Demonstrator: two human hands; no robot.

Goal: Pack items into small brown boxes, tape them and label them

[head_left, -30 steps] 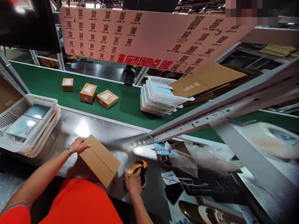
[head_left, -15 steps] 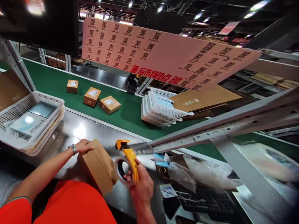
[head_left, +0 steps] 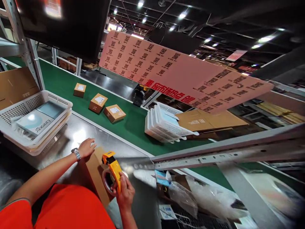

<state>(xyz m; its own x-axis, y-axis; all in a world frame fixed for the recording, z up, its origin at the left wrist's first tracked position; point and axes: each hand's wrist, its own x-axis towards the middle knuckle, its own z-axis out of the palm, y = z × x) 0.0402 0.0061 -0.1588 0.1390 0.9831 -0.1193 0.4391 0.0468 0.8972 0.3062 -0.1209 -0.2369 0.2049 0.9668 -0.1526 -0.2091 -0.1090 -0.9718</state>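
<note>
A brown cardboard box [head_left: 96,173] lies on the steel worktop in front of me. My left hand [head_left: 86,147], with a watch on the wrist, rests flat on the box's far left corner. My right hand [head_left: 125,192] grips a yellow tape dispenser [head_left: 111,171] with a roll of tape in it. The dispenser is held over the box's right part, its nose pointing away from me.
Stacked white baskets [head_left: 35,121] holding a flat "beauty" pack stand at left. Three small labelled boxes [head_left: 98,101] ride the green belt [head_left: 133,124] beyond the worktop, with more white baskets [head_left: 166,127] further right. A pink QR-code board [head_left: 181,76] hangs overhead; plastic bags [head_left: 202,197] lie right.
My right hand lifted the tape dispenser off the worktop and brought it left onto the box. My left hand stayed on the box. The view tilted upward.
</note>
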